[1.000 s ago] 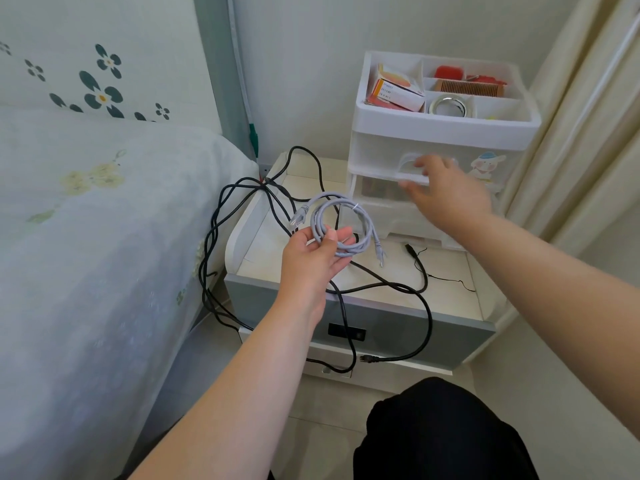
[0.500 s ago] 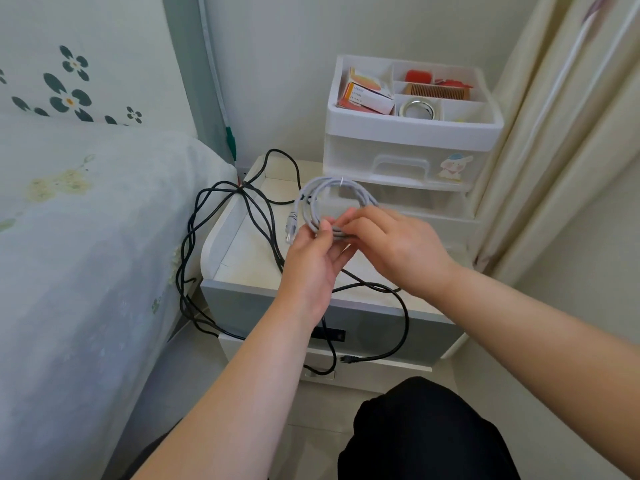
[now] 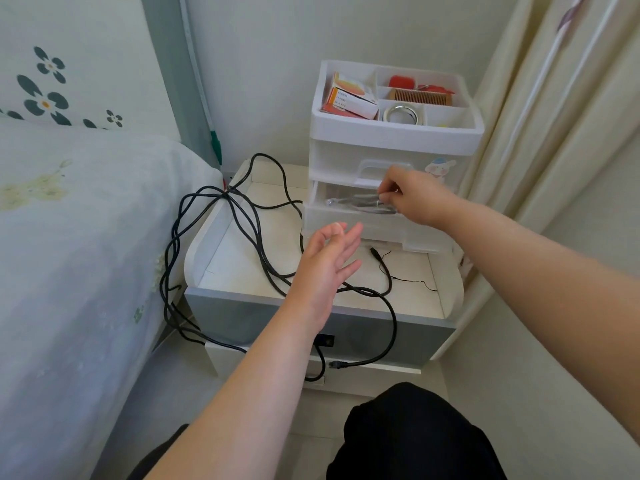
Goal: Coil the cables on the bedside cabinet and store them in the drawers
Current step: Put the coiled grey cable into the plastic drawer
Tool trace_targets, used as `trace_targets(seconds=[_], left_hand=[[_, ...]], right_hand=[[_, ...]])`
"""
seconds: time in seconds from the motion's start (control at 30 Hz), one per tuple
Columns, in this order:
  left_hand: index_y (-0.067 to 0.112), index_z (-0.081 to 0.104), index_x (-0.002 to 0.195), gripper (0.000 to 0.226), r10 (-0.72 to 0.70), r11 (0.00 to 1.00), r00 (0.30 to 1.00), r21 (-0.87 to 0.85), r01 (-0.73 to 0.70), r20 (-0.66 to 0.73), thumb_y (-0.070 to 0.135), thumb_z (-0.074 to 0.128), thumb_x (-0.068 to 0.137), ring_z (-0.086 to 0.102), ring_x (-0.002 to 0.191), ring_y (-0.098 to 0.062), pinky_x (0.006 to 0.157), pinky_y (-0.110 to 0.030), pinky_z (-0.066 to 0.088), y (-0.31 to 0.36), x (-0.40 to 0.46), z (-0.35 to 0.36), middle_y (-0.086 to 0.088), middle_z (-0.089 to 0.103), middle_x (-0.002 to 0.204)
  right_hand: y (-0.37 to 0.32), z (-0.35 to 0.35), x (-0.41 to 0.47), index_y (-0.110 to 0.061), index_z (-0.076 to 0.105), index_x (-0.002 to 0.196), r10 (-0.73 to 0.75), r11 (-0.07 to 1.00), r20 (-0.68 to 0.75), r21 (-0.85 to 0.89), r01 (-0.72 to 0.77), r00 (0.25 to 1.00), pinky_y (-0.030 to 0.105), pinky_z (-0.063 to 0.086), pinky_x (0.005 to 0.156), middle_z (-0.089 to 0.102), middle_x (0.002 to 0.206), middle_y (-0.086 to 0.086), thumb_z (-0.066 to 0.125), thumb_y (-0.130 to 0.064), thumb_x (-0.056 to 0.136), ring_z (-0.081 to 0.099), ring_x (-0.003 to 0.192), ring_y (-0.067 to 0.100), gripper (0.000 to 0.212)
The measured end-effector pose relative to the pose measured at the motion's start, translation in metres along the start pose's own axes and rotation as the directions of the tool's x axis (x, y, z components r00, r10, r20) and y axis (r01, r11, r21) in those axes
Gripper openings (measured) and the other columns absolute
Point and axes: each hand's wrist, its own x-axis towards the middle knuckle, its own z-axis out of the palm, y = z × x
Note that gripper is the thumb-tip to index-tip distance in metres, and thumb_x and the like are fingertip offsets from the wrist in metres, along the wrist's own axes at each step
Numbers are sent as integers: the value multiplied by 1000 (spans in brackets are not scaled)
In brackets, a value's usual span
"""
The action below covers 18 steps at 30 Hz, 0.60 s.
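The drawer unit (image 3: 394, 133) is white, half-clear glossy plastic. The black cable (image 3: 256, 233) looks matt, like rubber. The bedside cabinet (image 3: 242, 265) top is smooth and pale. The bed (image 3: 76, 237) cover is soft cloth.

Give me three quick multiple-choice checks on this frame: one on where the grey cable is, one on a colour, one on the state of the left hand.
1. Where is the grey coiled cable?
A. In the pulled-out lower drawer of the white organiser
B. On the bed
C. In the organiser's top tray

2. What colour is the long cable loose on the bedside cabinet?
A. White
B. Black
C. Red

3. What is the left hand doing?
A. Gripping the black cable
B. Pulling a drawer handle
C. Open and empty above the cabinet

Answers:
1 A, the coil shows through the clear drawer, with the right hand at it.
2 B, it trails dark over the cabinet top and down its front.
3 C, its fingers are spread with nothing in them.
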Motion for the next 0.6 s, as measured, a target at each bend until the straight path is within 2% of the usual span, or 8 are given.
trace_targets(seconds=[0.1,0.17,0.23,0.3,0.37,0.43,0.5,0.6], left_hand=[[14,47,124,35,-2,999,1000,34,2,-6,39,37,100,52,126,-11,105,-39,43,-1,0,-1,1,59,133],[13,48,124,37,-5,999,1000,41,5,-12,39,37,100,53,125,-11,105,-39,43,0,0,-1,0,60,132],[13,48,124,38,-6,999,1000,50,7,-20,41,38,99,53,125,-11,104,-39,44,1,1,-2,0,61,131],[13,49,123,39,-5,998,999,69,7,-33,42,39,99,54,124,-10,102,-38,46,1,2,-3,1,63,129],[13,50,120,39,-3,996,999,91,7,-47,43,41,98,55,123,-10,101,-37,47,1,1,-3,2,64,127],[13,51,119,39,-2,995,998,102,8,-55,43,42,97,56,121,-9,100,-37,47,1,0,-4,1,63,127],[13,52,118,38,-2,994,998,108,9,-63,43,42,97,56,120,-9,99,-36,48,1,0,-5,1,63,127],[12,56,115,36,3,992,996,125,8,-86,41,45,98,58,118,-8,96,-34,50,1,-1,-7,2,64,125]], right_hand=[[7,9,5,-9,61,101,70,995,104,-76,-62,992,26,36,74,62,99,6,49,-20,96,55,92,23,17],[8,13,4,-7,62,96,123,991,170,-63,-114,978,28,35,73,63,99,10,39,-37,99,53,88,23,37],[7,16,0,-9,63,88,140,989,208,-82,-125,968,31,39,75,63,91,9,28,-59,95,56,89,25,61],[8,21,-4,-11,66,101,90,979,234,-198,-43,968,37,45,87,62,109,10,24,-73,85,58,105,27,77],[9,27,-7,-10,60,120,60,945,208,-328,12,976,38,41,98,51,132,9,36,-70,85,49,121,27,74],[10,30,-7,-9,61,117,17,929,147,-368,39,989,36,40,94,54,127,11,46,-56,90,49,118,29,55],[10,30,-6,-13,62,117,7,947,109,-319,28,994,35,42,91,62,120,9,52,-47,91,53,114,28,44],[15,28,-1,-21,57,126,50,970,81,-242,-29,995,32,40,94,63,124,3,59,-47,86,53,117,25,48]])
